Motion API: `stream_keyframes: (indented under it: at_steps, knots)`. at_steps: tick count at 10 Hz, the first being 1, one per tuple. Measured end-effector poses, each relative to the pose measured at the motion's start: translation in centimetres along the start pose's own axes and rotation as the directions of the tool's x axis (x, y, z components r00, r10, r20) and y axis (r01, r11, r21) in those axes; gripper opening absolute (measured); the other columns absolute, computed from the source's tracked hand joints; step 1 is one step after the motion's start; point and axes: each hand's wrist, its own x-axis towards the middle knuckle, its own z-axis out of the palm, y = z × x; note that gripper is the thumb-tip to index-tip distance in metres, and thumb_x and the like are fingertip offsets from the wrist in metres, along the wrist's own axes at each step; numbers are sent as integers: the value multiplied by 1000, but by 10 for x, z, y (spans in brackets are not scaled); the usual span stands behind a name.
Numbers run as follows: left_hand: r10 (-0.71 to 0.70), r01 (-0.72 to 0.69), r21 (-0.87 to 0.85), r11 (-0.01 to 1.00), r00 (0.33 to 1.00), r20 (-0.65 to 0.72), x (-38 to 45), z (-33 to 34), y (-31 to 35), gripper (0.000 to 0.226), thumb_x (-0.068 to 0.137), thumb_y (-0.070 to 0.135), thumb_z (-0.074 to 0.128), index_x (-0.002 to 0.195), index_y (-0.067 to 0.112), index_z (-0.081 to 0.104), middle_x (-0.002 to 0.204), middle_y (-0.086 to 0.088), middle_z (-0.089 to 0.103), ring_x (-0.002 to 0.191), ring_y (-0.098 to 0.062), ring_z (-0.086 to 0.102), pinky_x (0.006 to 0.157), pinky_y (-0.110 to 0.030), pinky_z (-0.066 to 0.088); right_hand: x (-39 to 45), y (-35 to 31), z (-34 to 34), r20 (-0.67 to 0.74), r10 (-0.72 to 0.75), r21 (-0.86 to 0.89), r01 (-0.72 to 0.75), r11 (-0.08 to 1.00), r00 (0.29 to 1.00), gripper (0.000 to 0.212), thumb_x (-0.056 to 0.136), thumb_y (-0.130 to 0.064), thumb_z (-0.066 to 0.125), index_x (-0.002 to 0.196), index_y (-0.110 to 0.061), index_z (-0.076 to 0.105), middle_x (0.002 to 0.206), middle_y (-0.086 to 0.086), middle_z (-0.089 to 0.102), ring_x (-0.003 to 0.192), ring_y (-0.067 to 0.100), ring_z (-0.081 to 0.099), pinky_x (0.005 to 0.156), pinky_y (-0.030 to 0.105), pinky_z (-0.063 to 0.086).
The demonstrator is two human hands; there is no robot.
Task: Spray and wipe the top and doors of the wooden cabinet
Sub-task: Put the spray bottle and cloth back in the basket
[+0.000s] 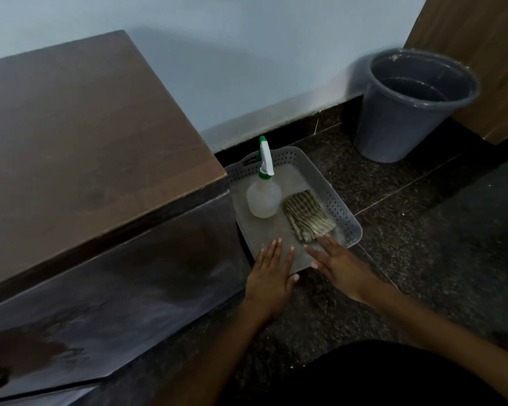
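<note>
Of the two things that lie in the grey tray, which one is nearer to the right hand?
The striped cloth: the right hand reaches almost to its near end. The spray bottle stands farther back in the tray.

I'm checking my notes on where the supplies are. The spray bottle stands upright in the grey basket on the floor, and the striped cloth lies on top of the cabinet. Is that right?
Not quite. The head view shows the striped cloth lying in the grey basket too, beside the spray bottle, not on top of the cabinet. The rest holds: the bottle stands upright in the basket on the floor.
</note>
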Motion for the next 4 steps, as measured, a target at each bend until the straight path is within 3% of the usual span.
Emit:
stream_keyframes:
  at_steps: [1, 2, 3, 4]
  knots:
    - [-16, 16, -7, 1000, 997, -74, -3, -12, 10, 74, 104, 45, 5, 125, 18, 70, 129, -9, 68, 119, -21, 65, 92, -40, 54, -6, -6, -3, -42, 6, -20, -7, 1000, 999, 93, 83, -66, -10, 146, -11, 29, 152, 17, 26, 143, 30, 18, 113, 39, 23]
    - [-4, 2, -19, 1000, 994, -108, -8, -34, 25, 80, 103, 45, -1, 127, 13, 69, 132, -10, 66, 123, -21, 62, 104, -35, 45, -15, -20, -20, -73, 15, -39, -18, 999, 997, 84, 82, -53, -7, 148, -5, 16, 156, 15, 15, 145, 25, 10, 116, 30, 6]
    - [40, -36, 25, 999, 974, -221, -13, -64, 30, 67, 104, 44, 14, 130, 8, 65, 137, -12, 62, 128, -23, 58, 110, -35, 29, -23, -34, -49, -116, -8, -50, 2, 999, 993, 91, 74, -51, -13, 147, -2, 11, 156, 14, 10, 146, 23, 6, 113, 27, -5]
    - [52, -44, 31, 999, 923, -381, -23, -109, 39, 62, 92, 45, 33, 128, 7, 67, 137, -11, 62, 128, -22, 58, 110, -35, 38, -34, -46, -93, -277, -80, -77, 61, 995, 957, 83, 85, -53, -4, 145, 1, 18, 154, 16, 16, 145, 26, 11, 112, 28, -3]
